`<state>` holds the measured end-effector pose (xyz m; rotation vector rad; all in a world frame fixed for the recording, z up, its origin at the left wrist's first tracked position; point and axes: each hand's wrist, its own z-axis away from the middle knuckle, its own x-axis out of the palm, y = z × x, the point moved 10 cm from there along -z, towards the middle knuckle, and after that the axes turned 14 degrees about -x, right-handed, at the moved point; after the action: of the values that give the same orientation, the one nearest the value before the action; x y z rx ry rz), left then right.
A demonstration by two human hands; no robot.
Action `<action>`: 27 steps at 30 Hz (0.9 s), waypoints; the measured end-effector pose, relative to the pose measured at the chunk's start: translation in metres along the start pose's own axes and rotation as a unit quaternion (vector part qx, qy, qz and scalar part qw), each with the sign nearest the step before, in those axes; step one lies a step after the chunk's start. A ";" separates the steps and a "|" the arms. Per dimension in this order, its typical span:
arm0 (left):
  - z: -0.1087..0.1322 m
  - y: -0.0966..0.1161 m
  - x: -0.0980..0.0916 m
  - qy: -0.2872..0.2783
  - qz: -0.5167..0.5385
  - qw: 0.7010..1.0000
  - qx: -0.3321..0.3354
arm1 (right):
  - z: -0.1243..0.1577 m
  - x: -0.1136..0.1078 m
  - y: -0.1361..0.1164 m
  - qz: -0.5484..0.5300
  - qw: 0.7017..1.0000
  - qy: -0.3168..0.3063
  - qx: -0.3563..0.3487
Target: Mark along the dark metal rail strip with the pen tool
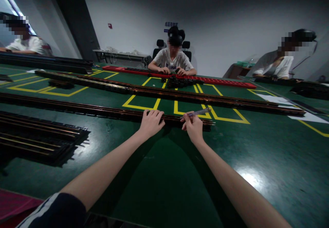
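Note:
A long dark rail (89,110) with copper strips lies across the green table in front of me. My left hand (151,123) rests on it, fingers curled over its top edge. Just to the right, my right hand (192,127) pinches a slim pen-like tool (197,113), its tip pointing right above the rail's end.
A stack of similar rails (38,139) lies at the left. More long rails (205,99) and a red tray (185,77) cross the table (167,173) farther back. Three other people sit at the far side and at both ends. Yellow lines mark the table top.

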<state>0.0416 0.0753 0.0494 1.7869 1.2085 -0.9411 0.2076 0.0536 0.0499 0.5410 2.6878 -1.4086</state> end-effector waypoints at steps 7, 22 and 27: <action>0.001 0.002 0.001 0.002 0.001 1.000 0.013 | 0.001 -0.006 0.000 0.015 0.999 0.030 0.003; 0.000 0.001 0.001 -0.008 0.005 1.000 0.009 | 0.001 -0.013 0.002 0.031 0.998 0.056 -0.001; 0.000 0.000 0.001 -0.020 0.015 1.000 0.008 | 0.002 -0.013 0.000 0.034 0.998 0.055 -0.008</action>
<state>0.0422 0.0757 0.0481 1.7861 1.1496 -0.9664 0.2195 0.0489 0.0514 0.7221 2.7336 -1.3788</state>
